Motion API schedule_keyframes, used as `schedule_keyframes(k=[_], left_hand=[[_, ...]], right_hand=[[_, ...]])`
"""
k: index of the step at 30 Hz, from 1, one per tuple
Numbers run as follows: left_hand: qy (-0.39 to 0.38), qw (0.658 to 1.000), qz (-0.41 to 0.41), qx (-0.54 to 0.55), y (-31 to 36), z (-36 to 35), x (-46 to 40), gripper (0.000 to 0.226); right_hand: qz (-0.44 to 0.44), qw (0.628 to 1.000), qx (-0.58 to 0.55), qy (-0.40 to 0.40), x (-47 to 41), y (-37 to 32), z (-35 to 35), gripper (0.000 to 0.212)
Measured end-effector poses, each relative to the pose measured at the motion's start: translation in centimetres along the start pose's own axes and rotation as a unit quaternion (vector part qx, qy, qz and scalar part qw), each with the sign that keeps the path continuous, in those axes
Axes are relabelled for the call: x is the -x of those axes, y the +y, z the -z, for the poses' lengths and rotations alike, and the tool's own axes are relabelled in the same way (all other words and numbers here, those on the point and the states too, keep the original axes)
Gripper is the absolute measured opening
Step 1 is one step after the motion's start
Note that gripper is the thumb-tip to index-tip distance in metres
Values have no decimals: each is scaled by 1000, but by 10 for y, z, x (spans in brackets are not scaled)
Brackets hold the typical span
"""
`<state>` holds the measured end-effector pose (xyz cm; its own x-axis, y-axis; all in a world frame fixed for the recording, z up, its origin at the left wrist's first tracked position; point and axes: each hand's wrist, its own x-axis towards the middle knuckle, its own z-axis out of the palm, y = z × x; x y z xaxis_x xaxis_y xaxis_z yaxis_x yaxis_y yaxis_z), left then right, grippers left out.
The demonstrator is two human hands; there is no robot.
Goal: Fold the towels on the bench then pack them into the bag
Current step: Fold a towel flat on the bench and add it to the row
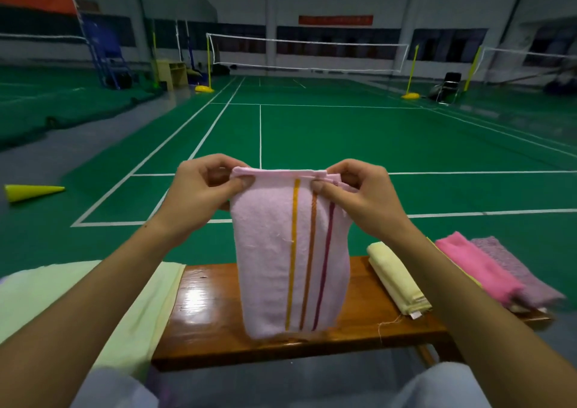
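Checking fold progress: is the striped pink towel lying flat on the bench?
No, both hands, left and right, pinch the striped pink towel by its top edge, hanging above the bench.

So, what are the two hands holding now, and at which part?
Both hold the pale pink striped towel. The left hand pinches its top left corner, the right hand its top right corner. It hangs folded over the wooden bench.

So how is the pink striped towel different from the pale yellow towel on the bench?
The pink striped towel hangs upright, pinched by both hands; the pale yellow towel lies folded flat on the bench, untouched. The first has three coloured stripes; the second is plain. Both are folded.
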<state>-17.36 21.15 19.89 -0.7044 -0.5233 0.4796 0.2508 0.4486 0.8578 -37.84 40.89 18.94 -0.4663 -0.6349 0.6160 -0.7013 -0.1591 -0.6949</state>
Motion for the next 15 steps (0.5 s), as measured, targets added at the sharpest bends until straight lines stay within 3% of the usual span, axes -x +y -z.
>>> schedule_keyframes(k=[7, 15], left_hand=[[-4, 999, 52, 1, -33, -7, -14, 15], [15, 972, 234, -29, -208, -36, -43, 15]], right_hand=[[-64, 998, -5, -9, -5, 37, -13, 20], [-224, 965, 78, -108, -17, 208, -93, 27]])
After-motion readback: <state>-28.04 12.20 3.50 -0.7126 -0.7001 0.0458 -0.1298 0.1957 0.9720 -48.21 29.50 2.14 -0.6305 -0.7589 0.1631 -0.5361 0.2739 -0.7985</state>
